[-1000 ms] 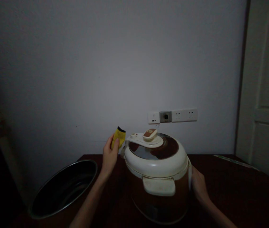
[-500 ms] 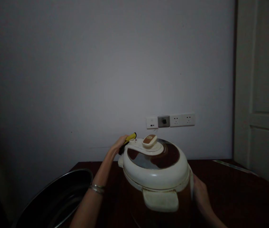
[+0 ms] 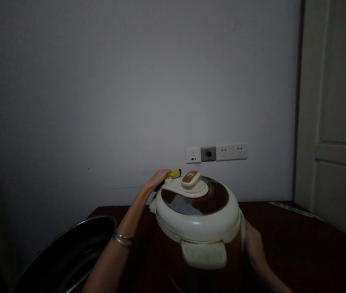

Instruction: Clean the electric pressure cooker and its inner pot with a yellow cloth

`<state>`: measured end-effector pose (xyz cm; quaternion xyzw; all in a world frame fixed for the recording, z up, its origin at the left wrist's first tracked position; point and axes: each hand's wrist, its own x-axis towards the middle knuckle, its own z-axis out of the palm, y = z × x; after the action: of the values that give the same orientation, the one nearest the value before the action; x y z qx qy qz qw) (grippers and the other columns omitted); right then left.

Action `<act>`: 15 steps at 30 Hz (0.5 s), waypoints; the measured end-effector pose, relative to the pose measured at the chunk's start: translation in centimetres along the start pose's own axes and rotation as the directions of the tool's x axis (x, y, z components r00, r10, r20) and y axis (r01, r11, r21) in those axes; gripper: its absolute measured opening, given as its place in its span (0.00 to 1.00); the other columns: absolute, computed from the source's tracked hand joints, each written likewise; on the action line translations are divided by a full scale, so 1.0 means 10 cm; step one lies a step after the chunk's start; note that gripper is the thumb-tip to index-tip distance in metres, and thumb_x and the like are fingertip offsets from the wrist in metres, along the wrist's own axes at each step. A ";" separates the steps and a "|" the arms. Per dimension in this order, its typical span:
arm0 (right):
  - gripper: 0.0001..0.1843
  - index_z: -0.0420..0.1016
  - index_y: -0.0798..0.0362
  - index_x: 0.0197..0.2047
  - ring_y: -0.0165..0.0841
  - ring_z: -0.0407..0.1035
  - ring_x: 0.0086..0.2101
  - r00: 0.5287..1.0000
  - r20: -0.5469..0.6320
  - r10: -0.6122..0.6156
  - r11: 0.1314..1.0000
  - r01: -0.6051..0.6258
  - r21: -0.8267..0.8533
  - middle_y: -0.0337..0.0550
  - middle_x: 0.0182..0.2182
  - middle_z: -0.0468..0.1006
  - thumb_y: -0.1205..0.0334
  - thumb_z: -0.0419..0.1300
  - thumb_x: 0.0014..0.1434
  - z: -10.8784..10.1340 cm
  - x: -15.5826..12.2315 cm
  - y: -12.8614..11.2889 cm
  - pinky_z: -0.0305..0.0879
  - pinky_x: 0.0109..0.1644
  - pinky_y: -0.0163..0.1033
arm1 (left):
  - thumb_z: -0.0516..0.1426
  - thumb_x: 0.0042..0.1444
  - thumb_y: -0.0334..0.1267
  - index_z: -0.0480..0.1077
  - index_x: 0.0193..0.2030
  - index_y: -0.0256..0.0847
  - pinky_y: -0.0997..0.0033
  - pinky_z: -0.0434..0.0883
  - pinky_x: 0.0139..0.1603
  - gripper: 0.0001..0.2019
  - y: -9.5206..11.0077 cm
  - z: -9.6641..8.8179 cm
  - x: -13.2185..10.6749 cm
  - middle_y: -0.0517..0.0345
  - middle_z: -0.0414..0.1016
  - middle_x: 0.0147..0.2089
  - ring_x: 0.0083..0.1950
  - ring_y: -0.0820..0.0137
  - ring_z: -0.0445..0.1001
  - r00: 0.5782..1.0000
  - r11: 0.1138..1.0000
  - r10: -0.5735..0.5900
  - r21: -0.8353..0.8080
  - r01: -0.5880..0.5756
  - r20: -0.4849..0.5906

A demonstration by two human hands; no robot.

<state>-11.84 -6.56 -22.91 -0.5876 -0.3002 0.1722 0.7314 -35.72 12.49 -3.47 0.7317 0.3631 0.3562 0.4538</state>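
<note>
A cream and brown rice cooker [image 3: 199, 228] stands on a dark wooden table [image 3: 297, 240], its lid down. My left hand [image 3: 157, 180] reaches over the lid's far left edge, closed on a small yellow sponge with a black edge [image 3: 174, 174] that rests against the lid's white handle piece [image 3: 188, 185]. A bracelet shows on that wrist. Against the cooker's right side lies my right hand [image 3: 253, 248], its fingers hidden behind the body.
A large steel basin [image 3: 66, 256] sits at the left of the table. On the wall behind is a row of power sockets [image 3: 217, 153]. A white door [image 3: 334, 122] stands at the right.
My left hand has brought the yellow sponge from upright beside the lid down flat onto the lid's top edge, shifting slightly right. The right hand stays on the cooker's side.
</note>
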 end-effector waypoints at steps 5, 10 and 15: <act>0.27 0.80 0.57 0.37 0.49 0.72 0.45 0.999 -0.014 -0.037 0.999 0.037 -0.020 0.54 0.40 0.81 0.45 0.52 0.48 0.01 -0.01 -0.05 0.65 0.52 0.48 | 0.51 0.52 0.41 0.66 0.21 0.37 0.72 0.55 0.27 0.13 0.09 -0.01 0.06 0.64 0.61 0.20 0.26 0.73 0.59 0.987 0.961 0.113 0.240 -0.138 0.116; 0.29 0.80 0.58 0.39 0.49 0.72 0.45 1.000 -0.014 -0.009 1.000 0.009 0.018 0.54 0.41 0.81 0.43 0.53 0.47 0.01 -0.03 -0.08 0.66 0.50 0.48 | 0.51 0.51 0.43 0.65 0.19 0.38 0.73 0.55 0.26 0.14 0.30 0.09 0.13 0.63 0.61 0.20 0.24 0.73 0.58 0.952 0.887 0.113 0.404 -0.226 0.284; 0.29 0.81 0.56 0.36 0.48 0.73 0.42 0.999 0.012 -0.052 0.998 0.052 0.025 0.51 0.37 0.82 0.40 0.56 0.47 0.01 -0.04 -0.09 0.70 0.42 0.44 | 0.51 0.52 0.42 0.70 0.22 0.36 0.72 0.60 0.31 0.14 0.48 0.27 0.07 0.58 0.72 0.26 0.29 0.71 0.65 0.912 0.766 0.123 0.547 -0.338 0.391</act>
<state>-12.32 -6.95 -22.09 -0.5693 -0.3180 0.1605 0.7410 -32.12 10.47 0.16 0.9263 0.2814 0.1467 0.2033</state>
